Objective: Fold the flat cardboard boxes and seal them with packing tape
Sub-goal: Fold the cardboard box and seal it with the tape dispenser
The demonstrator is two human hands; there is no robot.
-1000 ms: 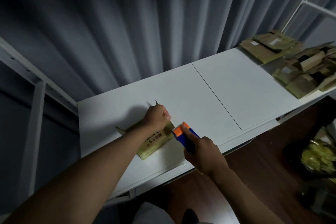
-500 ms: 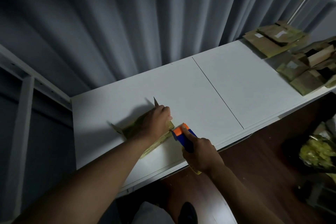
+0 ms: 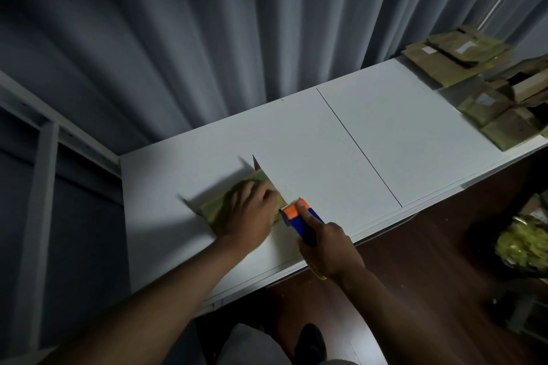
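Observation:
A small brown cardboard box [image 3: 255,179] lies on the white table [image 3: 385,133] near its front edge, with two flaps sticking up at its corners. My left hand [image 3: 250,213] lies flat on top of the box, fingers spread, pressing it down. My right hand [image 3: 327,249] grips the handle of a blue and orange tape dispenser [image 3: 298,215], index finger stretched along its top. The dispenser's toothed front edge meets the box's right end, just beside my left fingertips.
A pile of flat and half-folded cardboard boxes [image 3: 489,83] covers the table's far right end. A grey curtain [image 3: 237,24] hangs behind the table. White shelf frames [image 3: 47,142] stand at the left. Dark wooden floor and a bag of scraps [image 3: 525,240] lie at the right.
My left hand went from a fist on the box to an open palm pressing it flat. The dispenser has stayed at the box's right end.

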